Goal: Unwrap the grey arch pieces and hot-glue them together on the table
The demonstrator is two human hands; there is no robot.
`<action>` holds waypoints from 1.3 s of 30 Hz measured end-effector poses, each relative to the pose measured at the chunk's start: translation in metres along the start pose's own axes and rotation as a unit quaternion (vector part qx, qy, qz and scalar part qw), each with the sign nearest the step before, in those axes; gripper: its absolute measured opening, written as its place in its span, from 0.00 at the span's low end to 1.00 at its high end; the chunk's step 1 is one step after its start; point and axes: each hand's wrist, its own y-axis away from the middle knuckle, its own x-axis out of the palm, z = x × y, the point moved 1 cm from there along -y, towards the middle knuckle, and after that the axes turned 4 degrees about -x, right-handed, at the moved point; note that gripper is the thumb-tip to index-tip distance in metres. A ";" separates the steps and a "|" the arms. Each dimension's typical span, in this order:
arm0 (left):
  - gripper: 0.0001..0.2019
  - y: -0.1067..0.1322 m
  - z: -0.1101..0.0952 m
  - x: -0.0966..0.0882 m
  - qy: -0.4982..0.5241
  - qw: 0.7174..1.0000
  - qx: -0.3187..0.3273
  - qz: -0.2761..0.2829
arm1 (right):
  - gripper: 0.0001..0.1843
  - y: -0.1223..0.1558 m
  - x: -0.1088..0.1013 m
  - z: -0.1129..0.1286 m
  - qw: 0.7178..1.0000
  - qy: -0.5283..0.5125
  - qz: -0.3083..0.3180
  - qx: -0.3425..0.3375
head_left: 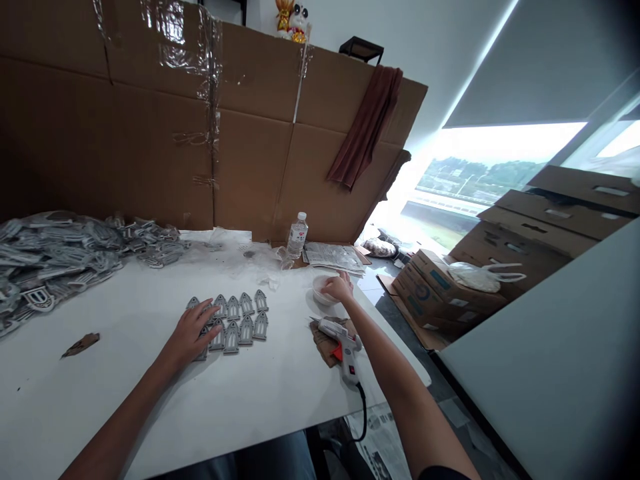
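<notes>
Two rows of small grey arch-shaped pieces [241, 318] lie on the white table [150, 387]. My left hand [193, 330] rests flat on the left end of these rows, fingers spread. My right hand [339, 287] reaches into a small white bowl [320, 293] near the table's right edge, fingertips curled down inside it; what they touch is hidden. A white glue gun [343, 340] with an orange trigger lies on a scrap of cardboard between the bowl and me.
A heap of bagged grey pieces [60, 253] fills the table's left. A water bottle [297, 235] and plastic sheets stand at the back before a cardboard wall [150, 133]. Cardboard boxes [440, 287] sit on the floor to the right. A cardboard scrap [81, 344] lies left.
</notes>
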 end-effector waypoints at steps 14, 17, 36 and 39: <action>0.22 0.000 -0.001 0.000 0.009 1.000 -0.001 0.004 | 0.09 0.004 -0.005 0.014 0.989 0.011 -0.011 -0.145; 0.22 0.000 -0.002 -0.001 0.008 1.000 -0.003 0.008 | 0.07 0.004 -0.008 0.013 0.989 -0.015 -0.018 -0.144; 0.23 -0.006 -0.021 -0.007 0.341 0.936 -0.092 -0.010 | 0.23 0.099 -0.021 0.174 0.815 -0.516 0.187 -0.187; 0.28 -0.008 -0.023 -0.008 0.479 0.868 -0.130 0.005 | 0.22 0.125 0.007 0.217 0.772 -0.548 0.246 -0.206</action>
